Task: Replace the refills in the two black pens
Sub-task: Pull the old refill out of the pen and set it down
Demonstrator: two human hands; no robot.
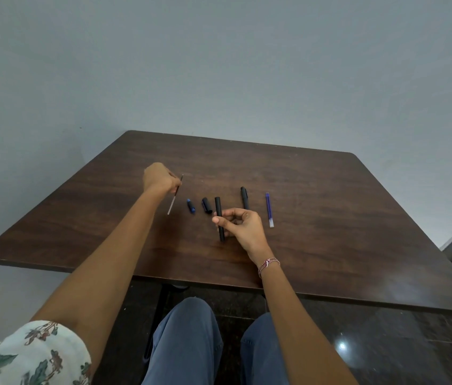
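Black pen barrel [220, 218] pinched in right hand [243, 226] grip, old refill [174, 196] clamped in left hand [159, 179], new refills [269, 209] lying right on table [330, 204].

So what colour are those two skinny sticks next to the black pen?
Blue, with pale clear ends. The refills show best in the head view.

Middle row's tight: blue plug [191, 206], cap [207, 205], black pen [244, 198], blue refills [269, 209] side by side, narrow gaps. Left hand [159, 179] with a thin refill [171, 204] blocks its left end, right hand [243, 226] with a barrel [219, 209] the near side. Tabletop [344, 218] beyond and right: open.
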